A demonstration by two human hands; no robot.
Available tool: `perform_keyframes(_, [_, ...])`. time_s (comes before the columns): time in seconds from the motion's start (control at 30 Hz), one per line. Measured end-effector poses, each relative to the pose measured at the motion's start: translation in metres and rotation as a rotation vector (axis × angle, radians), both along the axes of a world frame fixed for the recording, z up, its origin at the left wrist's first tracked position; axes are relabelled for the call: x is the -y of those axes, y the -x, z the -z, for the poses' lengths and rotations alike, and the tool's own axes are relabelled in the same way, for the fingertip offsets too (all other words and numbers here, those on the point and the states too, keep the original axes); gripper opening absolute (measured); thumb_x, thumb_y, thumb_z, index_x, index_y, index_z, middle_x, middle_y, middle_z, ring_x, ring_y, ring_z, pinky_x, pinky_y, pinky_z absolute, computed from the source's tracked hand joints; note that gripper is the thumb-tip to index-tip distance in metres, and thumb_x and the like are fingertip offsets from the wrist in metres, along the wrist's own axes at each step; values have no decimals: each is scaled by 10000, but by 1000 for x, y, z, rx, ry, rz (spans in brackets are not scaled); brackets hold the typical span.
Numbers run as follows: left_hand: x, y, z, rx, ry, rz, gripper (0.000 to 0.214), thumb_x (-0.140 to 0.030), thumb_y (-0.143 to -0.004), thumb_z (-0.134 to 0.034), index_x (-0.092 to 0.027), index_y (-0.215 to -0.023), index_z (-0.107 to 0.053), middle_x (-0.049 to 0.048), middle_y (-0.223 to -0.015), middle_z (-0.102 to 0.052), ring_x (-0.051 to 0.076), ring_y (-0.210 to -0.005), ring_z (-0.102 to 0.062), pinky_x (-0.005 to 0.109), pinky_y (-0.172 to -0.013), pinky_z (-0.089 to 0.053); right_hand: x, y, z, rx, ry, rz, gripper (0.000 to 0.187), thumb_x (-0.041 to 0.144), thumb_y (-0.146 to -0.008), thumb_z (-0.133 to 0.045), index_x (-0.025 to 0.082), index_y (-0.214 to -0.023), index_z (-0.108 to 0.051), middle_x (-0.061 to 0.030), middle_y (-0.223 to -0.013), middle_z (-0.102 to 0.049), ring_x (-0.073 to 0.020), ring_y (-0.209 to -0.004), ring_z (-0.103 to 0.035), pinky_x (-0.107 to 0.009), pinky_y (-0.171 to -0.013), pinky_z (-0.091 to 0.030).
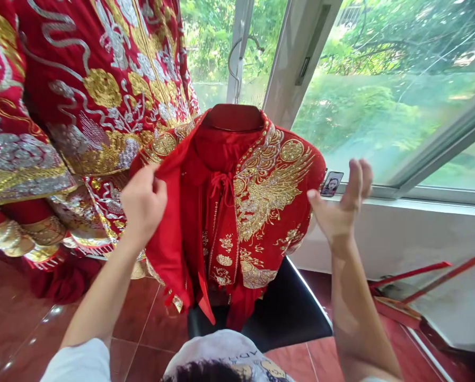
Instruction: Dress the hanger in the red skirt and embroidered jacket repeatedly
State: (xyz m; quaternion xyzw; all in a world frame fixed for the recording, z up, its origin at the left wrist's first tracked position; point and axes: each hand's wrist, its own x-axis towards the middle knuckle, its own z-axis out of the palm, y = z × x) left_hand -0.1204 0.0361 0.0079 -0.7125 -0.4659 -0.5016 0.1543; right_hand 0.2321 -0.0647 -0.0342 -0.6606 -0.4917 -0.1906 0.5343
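Observation:
A red jacket with gold embroidery (261, 201) hangs on a dark red hanger (232, 116) in front of me. My left hand (142, 204) is closed on the jacket's left front panel and holds it folded outward, so the plain red lining shows. My right hand (341, 204) is raised beside the jacket's right shoulder, fingers stretched up and apart, holding nothing and just off the fabric. A red tie bow (220, 183) sits at the jacket's chest.
A larger red, gold and silver embroidered garment (74, 101) hangs at the left. A black chair seat (289, 313) is under the jacket. Windows (380, 90) with a white sill lie behind. A small photo (332, 183) leans on the sill. Red sticks (412, 276) lie at right.

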Motion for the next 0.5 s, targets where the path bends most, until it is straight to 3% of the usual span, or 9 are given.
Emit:
perform_keyframes(0.1, [-14, 28, -41, -21, -117, -74, 359, -116, -860, -439, -118, -1177, -608, 85, -1170, -675, 248, -1098, -599, 442, -999, -435, -44, -22, -23, 5, 16, -280, 797, 570, -787, -579, 210, -1458, -343, -127, -1446, -429, -296, -1368, -364, -477, -1105, -330])
perform_keyframes(0.2, [-37, 43, -76, -22, -130, -53, 327, -134, -894, -418, -115, -1170, -591, 69, -1224, -639, 226, -1181, -526, 455, -1107, -325, -70, -39, -19, -114, 6, -513, 616, 489, -794, -604, 192, -1327, -519, -112, -1301, -587, -238, -1200, -551, -379, -1031, -415])
perform_keyframes(0.27, [-56, 49, -88, -23, -95, 13, 313, -173, -902, -430, -123, -1174, -576, 47, -1251, -621, 212, -1203, -496, 443, -1147, -272, -75, -51, -13, -232, 23, -614, 513, 462, -798, -611, 168, -1219, -600, -135, -1226, -638, -226, -1111, -606, -333, -951, -453])
perform_keyframes(0.37, [-86, 50, -89, -28, 24, 186, 333, -261, -885, -474, -158, -1185, -576, -19, -1228, -636, 183, -1153, -519, 398, -1136, -318, -76, -67, -10, -409, 139, -626, 428, 513, -874, -468, 155, -989, -672, -164, -1033, -705, -218, -966, -658, -310, -790, -482])
perform_keyframes(0.5, [-113, 44, -72, 152, 429, 570, 506, -541, -781, -592, -173, -1129, -599, -43, -996, -717, 159, -974, -586, 380, -985, -487, -80, -70, -11, -378, 209, -423, 587, 616, -903, -289, 192, -730, -655, -116, -770, -701, -178, -811, -664, -283, -680, -462])
